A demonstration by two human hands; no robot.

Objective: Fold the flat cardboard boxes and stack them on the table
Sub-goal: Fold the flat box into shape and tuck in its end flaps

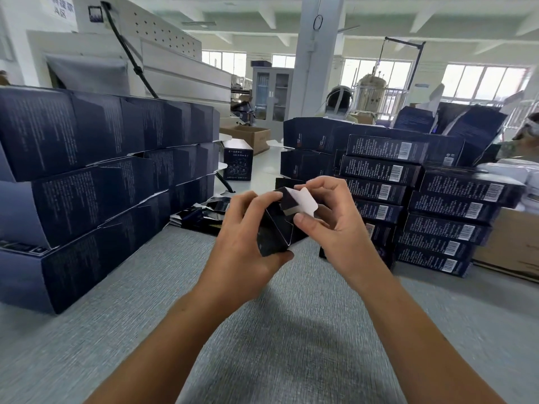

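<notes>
Forearms reach in low over the grey table (262,330). Left hand (245,228) grips the dark box (274,234) round its body, fingers curled over, thumb beneath. Right hand (335,225) pinches the white tuck flap (302,204) at the box's upper end. The box is held in the air between the 2 hands, long axis tilted up and to the right. The flap sits at the right fingertips, so tucking it probably falls to that hand. Left stack (102,185) stands 3 tiers high; right stack (423,199) is near; flat blanks (201,214) lie beyond.
</notes>
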